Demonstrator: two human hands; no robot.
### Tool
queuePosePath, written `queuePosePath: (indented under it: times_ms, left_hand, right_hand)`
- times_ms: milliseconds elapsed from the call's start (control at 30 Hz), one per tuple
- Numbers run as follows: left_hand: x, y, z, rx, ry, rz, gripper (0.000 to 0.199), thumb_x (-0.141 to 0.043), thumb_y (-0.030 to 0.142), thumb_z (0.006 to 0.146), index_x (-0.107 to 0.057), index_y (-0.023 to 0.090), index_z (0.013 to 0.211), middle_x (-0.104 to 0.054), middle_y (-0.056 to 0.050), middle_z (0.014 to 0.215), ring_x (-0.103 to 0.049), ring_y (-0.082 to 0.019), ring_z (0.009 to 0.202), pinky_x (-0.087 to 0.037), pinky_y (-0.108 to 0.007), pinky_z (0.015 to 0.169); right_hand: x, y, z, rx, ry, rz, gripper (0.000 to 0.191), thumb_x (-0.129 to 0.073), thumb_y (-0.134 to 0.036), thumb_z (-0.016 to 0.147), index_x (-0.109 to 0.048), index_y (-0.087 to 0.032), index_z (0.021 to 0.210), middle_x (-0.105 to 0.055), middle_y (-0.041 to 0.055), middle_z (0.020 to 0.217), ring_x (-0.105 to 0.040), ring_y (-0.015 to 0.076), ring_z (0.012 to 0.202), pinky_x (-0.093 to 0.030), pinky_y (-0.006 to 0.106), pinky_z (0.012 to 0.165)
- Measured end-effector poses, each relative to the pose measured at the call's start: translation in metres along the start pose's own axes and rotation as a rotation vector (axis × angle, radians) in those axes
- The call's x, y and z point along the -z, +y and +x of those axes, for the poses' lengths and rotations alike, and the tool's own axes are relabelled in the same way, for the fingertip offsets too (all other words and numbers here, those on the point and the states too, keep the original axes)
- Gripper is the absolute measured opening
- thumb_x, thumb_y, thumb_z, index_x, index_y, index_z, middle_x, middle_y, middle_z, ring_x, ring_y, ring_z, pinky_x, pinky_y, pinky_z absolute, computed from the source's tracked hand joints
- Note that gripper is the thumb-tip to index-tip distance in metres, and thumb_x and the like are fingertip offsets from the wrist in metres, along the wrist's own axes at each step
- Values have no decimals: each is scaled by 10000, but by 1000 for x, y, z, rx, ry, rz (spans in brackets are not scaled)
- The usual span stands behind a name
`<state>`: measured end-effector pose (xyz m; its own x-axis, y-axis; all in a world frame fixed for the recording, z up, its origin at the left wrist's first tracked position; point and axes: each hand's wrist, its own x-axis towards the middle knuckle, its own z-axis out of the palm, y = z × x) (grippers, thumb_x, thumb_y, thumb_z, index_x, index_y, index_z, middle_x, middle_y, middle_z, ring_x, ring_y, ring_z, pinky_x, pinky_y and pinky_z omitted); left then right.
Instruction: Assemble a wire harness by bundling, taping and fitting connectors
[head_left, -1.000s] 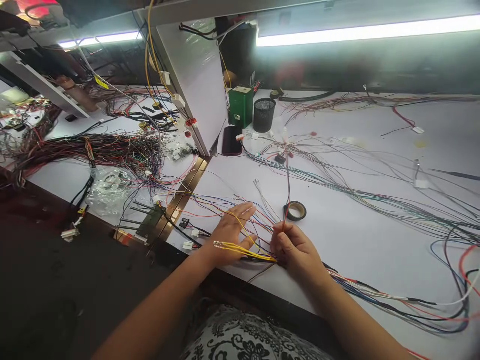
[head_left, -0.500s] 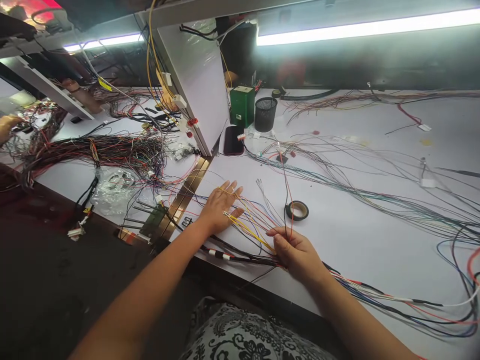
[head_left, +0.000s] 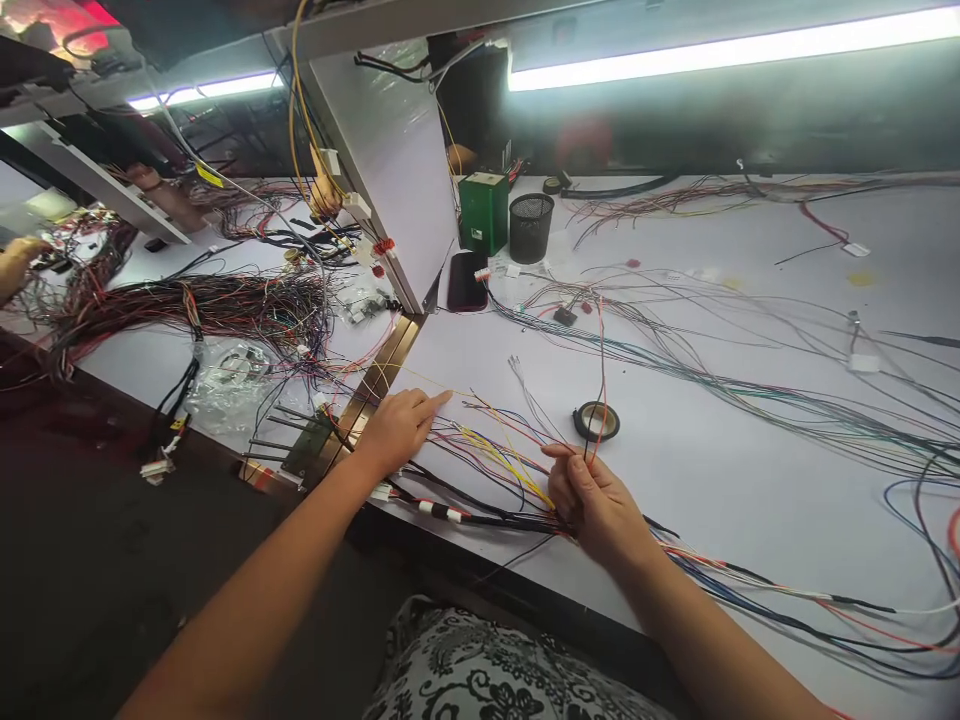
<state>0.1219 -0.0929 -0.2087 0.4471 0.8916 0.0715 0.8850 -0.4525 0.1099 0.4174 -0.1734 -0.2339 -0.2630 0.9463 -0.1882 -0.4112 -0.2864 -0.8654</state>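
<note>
My left hand (head_left: 397, 430) rests over the wires at the metal strip of the table edge, its index finger stretched toward the right and the other fingers curled. What lies under it is hidden. My right hand (head_left: 592, 495) is closed around a red and a black wire that stand up from its pinch, beside the dark wire bundle (head_left: 495, 517). Yellow wires (head_left: 502, 455) with metal ends fan out between the two hands. Just above my right hand lies a roll of black tape (head_left: 597, 421).
A black phone (head_left: 467, 281), a green box (head_left: 484, 213) and a mesh cup (head_left: 531, 228) stand near the white divider (head_left: 397, 150). Long thin wires (head_left: 712, 380) cross the right side. A tangled wire pile (head_left: 187, 300) covers the left table, where another person's hand (head_left: 19, 265) shows.
My left hand has moved left and down, off the yellow wire ends, and its spread fingers have curled except the index. The red wire above my right hand has swung right.
</note>
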Motion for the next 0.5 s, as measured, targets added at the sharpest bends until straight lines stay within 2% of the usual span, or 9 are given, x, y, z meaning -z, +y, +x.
queuePosePath:
  times_ms: [100, 133, 200, 267, 333, 400, 433, 500]
  left_hand:
    - [11, 19, 1, 16, 40, -60, 489, -436, 88, 846, -558, 225, 1298, -593, -98, 1170, -510, -251, 1086, -395, -420, 956]
    - [15, 29, 2, 19, 44, -118, 455, -442, 82, 829, -607, 212, 1233, -595, -101, 1178, -502, -260, 1103, -385, -429, 971]
    - [23, 55, 1, 41, 24, -315, 329, -459, 109, 824, -693, 197, 1037, -634, -98, 1060, -529, -259, 1035, -392, -427, 955]
    - [28, 84, -2, 128, -44, -637, 261, -482, 143, 821, -705, 196, 944, -645, -78, 902, -558, -232, 904, -428, -387, 873]
    - [30, 111, -6, 298, -185, -1095, 288, -519, 144, 794, -683, 209, 1021, -635, -41, 828, -558, -177, 755, -449, -308, 717]
    - [28, 131, -9, 455, -311, -1536, 326, -558, 101, 733, -679, 212, 1015, -635, -26, 844, -544, -135, 702, -422, -246, 620]
    - [28, 139, -11, 513, -328, -1706, 298, -576, 75, 699, -688, 200, 945, -641, -30, 889, -550, -124, 720, -420, -230, 619]
    - [26, 147, -13, 576, -285, -1924, 149, -614, 42, 651, -664, 159, 729, -642, -48, 1003, -577, -123, 809, -445, -225, 691]
  right_hand:
    - [-1, -3, 0, 15, 29, -63, 356, -465, -472, 960, -544, -200, 1175, -353, -61, 586, -306, 110, 502, -232, 259, 479]
    - [-2, -4, 0, 16, 25, -65, 354, -467, -471, 958, -541, -202, 1177, -351, -62, 587, -309, 110, 504, -239, 259, 485]
    - [-3, -5, 0, 17, 21, -57, 355, -469, -478, 953, -541, -206, 1169, -352, -61, 589, -323, 113, 509, -261, 259, 494]
    - [-4, -7, 1, 9, 31, -51, 364, -489, -494, 935, -549, -203, 1146, -351, -61, 581, -330, 118, 506, -271, 257, 484]
    - [-3, -8, 1, -9, 38, -34, 355, -530, -501, 908, -562, -204, 1100, -353, -60, 573, -335, 123, 503, -278, 253, 471]
    - [-3, -10, 1, -23, 41, 16, 310, -577, -480, 884, -570, -210, 1036, -380, -51, 589, -381, 129, 533, -326, 255, 497]
    - [-2, -11, 2, -23, 44, 49, 281, -596, -462, 875, -571, -214, 1005, -405, -42, 612, -420, 134, 569, -366, 261, 534]
    - [-2, -13, 3, -17, 43, 109, 246, -606, -437, 872, -576, -221, 987, -464, -18, 685, -494, 145, 670, -435, 283, 644]
